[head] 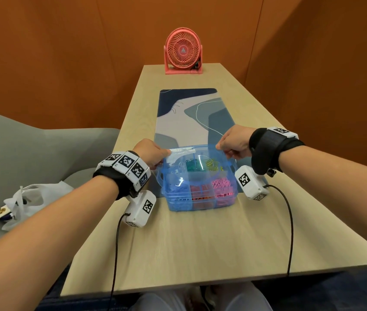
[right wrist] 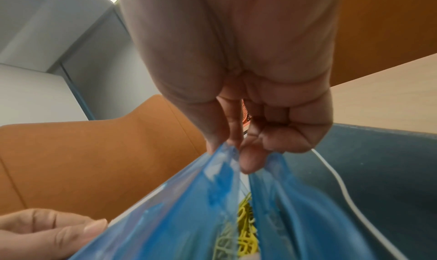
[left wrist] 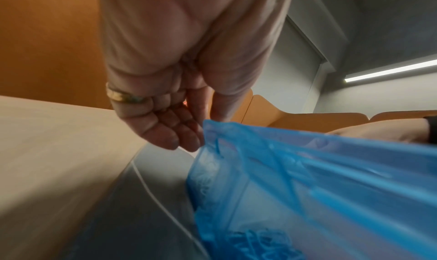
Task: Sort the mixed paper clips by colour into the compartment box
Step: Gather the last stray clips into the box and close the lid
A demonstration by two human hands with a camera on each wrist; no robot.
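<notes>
- A clear blue box (head: pixel 201 196) with compartments is seen on the bench (head: pixel 178 243), its far part resting on the near end of a blue patterned mat (head: pixel 187 113).
- Sorted paper clips are held in its compartments: blue ones (head: pixel 179 191) front left, red ones (head: pixel 201 190) front middle, pink ones (head: pixel 222 185) front right, green ones (head: pixel 192 164) and yellow ones (head: pixel 211 163) in the back row.
- A clear blue lid (head: pixel 191 163) is held tilted above the box, its far edge raised.
- The lid's left corner is pinched by the fingers (left wrist: pixel 189 133) of the left hand (head: pixel 150 153).
- The right corner is pinched between thumb and fingers (right wrist: pixel 246 161) of the right hand (head: pixel 234 141); the other fingers are curled.
- A pink fan (head: pixel 183 51) is stood at the bench's far end.
- A white plastic bag (head: pixel 27 198) is seen on a grey seat (head: pixel 32 149) to the left.
</notes>
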